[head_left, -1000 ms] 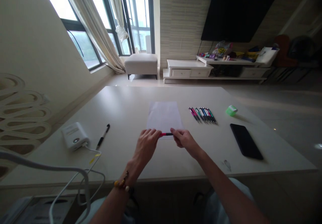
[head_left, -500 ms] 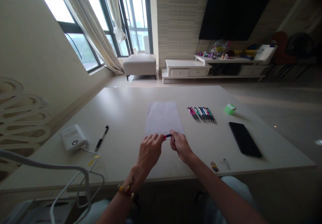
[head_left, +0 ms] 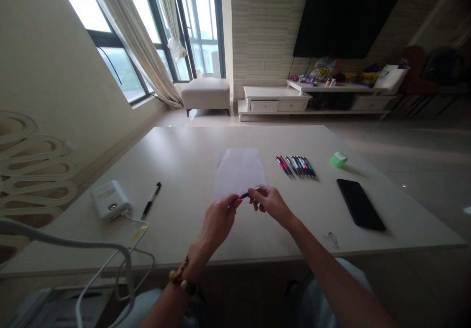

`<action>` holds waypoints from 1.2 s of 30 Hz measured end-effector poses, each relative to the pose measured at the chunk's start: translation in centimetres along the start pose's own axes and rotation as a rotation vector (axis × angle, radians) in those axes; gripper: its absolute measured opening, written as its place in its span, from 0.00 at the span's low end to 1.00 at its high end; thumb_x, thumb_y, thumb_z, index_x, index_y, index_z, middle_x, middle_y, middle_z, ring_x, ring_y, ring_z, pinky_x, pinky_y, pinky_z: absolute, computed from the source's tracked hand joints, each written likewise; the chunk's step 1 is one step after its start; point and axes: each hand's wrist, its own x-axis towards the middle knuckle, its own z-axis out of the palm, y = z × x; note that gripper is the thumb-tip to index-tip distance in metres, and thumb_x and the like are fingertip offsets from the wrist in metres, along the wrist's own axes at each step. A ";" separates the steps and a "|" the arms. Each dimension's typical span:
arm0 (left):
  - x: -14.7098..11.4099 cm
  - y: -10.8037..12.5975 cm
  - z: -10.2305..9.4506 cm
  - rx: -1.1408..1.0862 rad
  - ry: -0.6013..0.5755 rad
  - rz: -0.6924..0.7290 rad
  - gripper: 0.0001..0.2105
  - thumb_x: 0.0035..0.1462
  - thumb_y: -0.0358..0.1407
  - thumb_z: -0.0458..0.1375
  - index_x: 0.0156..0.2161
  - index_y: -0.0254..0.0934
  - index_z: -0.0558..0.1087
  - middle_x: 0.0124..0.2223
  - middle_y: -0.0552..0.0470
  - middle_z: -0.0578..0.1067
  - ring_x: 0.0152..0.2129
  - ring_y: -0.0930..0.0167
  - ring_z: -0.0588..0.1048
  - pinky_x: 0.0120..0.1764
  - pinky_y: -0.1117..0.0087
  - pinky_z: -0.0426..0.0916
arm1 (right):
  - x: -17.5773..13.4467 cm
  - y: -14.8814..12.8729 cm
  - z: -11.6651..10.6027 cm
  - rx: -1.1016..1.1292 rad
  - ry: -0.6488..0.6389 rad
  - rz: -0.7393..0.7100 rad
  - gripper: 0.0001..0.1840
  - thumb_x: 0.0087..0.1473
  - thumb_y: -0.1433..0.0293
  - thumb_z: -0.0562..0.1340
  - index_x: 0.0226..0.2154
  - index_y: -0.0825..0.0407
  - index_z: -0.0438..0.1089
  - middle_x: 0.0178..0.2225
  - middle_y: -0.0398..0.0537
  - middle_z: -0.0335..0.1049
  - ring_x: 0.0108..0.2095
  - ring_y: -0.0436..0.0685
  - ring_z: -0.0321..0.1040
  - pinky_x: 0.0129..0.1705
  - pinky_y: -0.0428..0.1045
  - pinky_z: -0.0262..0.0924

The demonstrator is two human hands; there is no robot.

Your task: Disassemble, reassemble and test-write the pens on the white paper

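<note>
Between my two hands is a pen with a pink barrel and a black grip, held above the near edge of a white paper sheet. My left hand closes round its pink end. The fingertips of my right hand pinch the dark end, where a light, thin tip shows. Right of the paper lies a row of several coloured pens. A separate black and white pen rests to the left.
On the white table are a black phone, a small green container, a clear small object near the front edge, and a white box-like device with a cable hanging over the left side.
My right hand has changed its grip: its fingers have loosened from a fist into a pinch, and more of the pen's dark end shows. My right forearm now covers the small yellow figure.
</note>
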 end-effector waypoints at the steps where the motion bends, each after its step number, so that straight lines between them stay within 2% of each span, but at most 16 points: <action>1: 0.0 0.0 -0.1 0.019 0.001 0.019 0.15 0.62 0.42 0.46 0.32 0.40 0.72 0.28 0.54 0.74 0.23 0.73 0.68 0.28 0.74 0.55 | 0.0 0.0 -0.2 -0.016 0.003 -0.003 0.20 0.47 0.54 0.62 0.23 0.55 0.68 0.20 0.43 0.67 0.17 0.46 0.59 0.17 0.43 0.48; 5: 0.0 -0.2 -0.5 0.079 0.006 0.078 0.12 0.62 0.40 0.47 0.34 0.40 0.72 0.33 0.52 0.76 0.27 0.72 0.70 0.30 0.73 0.57 | 0.0 0.1 -0.6 -0.039 -0.071 0.008 0.18 0.45 0.57 0.65 0.30 0.55 0.71 0.21 0.44 0.69 0.18 0.48 0.62 0.17 0.43 0.51; 8: -0.2 -0.3 -0.6 0.113 0.002 0.088 0.12 0.61 0.39 0.48 0.34 0.40 0.73 0.34 0.52 0.76 0.29 0.71 0.70 0.32 0.73 0.58 | -0.1 0.1 -0.6 -0.055 -0.115 0.025 0.19 0.45 0.55 0.64 0.29 0.56 0.71 0.22 0.46 0.70 0.18 0.48 0.64 0.16 0.43 0.51; 11: -0.3 -0.4 -0.5 0.136 0.001 0.086 0.12 0.62 0.39 0.48 0.35 0.41 0.73 0.35 0.52 0.76 0.30 0.71 0.71 0.32 0.72 0.58 | 0.0 0.3 -0.6 -0.077 -0.110 0.005 0.19 0.44 0.57 0.66 0.31 0.56 0.71 0.22 0.45 0.70 0.19 0.49 0.65 0.16 0.43 0.52; 14: -0.3 -0.3 -0.3 0.143 -0.006 0.094 0.12 0.62 0.39 0.48 0.35 0.41 0.73 0.35 0.52 0.76 0.31 0.70 0.72 0.33 0.72 0.58 | 0.1 0.5 -0.6 -0.084 -0.111 0.003 0.18 0.47 0.56 0.64 0.30 0.56 0.70 0.23 0.46 0.70 0.19 0.48 0.65 0.16 0.43 0.51; 17: -0.2 -0.3 -0.1 0.150 -0.003 0.090 0.11 0.62 0.39 0.48 0.35 0.41 0.73 0.36 0.52 0.76 0.31 0.70 0.72 0.34 0.72 0.58 | 0.1 0.5 -0.6 -0.081 -0.094 -0.032 0.18 0.44 0.58 0.66 0.31 0.55 0.70 0.25 0.45 0.71 0.19 0.48 0.64 0.17 0.43 0.52; 21: -0.2 -0.3 -0.1 0.127 -0.018 0.095 0.11 0.62 0.39 0.48 0.36 0.41 0.73 0.36 0.52 0.77 0.31 0.71 0.72 0.34 0.72 0.58 | 0.1 0.4 -0.5 -0.090 -0.102 -0.029 0.17 0.46 0.57 0.64 0.30 0.55 0.69 0.23 0.44 0.70 0.15 0.46 0.59 0.15 0.43 0.51; 26: -0.2 -0.3 -0.1 0.129 -0.038 0.096 0.12 0.62 0.40 0.47 0.34 0.41 0.72 0.35 0.52 0.77 0.29 0.71 0.72 0.32 0.73 0.58 | 0.2 0.4 -0.6 -0.098 -0.087 -0.041 0.17 0.47 0.57 0.64 0.30 0.55 0.70 0.24 0.46 0.71 0.17 0.48 0.63 0.16 0.43 0.52; 30: -0.3 -0.3 -0.1 0.129 -0.049 0.097 0.13 0.62 0.39 0.47 0.34 0.41 0.72 0.34 0.52 0.77 0.28 0.72 0.71 0.31 0.73 0.58 | 0.2 0.5 -0.8 -0.130 -0.076 -0.040 0.18 0.43 0.58 0.66 0.31 0.55 0.71 0.25 0.46 0.71 0.20 0.50 0.66 0.18 0.43 0.54; 36: -0.3 -0.2 0.2 0.106 -0.068 0.083 0.13 0.62 0.39 0.47 0.34 0.40 0.72 0.33 0.51 0.76 0.28 0.72 0.72 0.30 0.73 0.57 | 0.2 0.5 -1.0 -0.187 -0.061 -0.035 0.19 0.44 0.56 0.65 0.30 0.55 0.70 0.23 0.46 0.70 0.21 0.50 0.66 0.19 0.44 0.56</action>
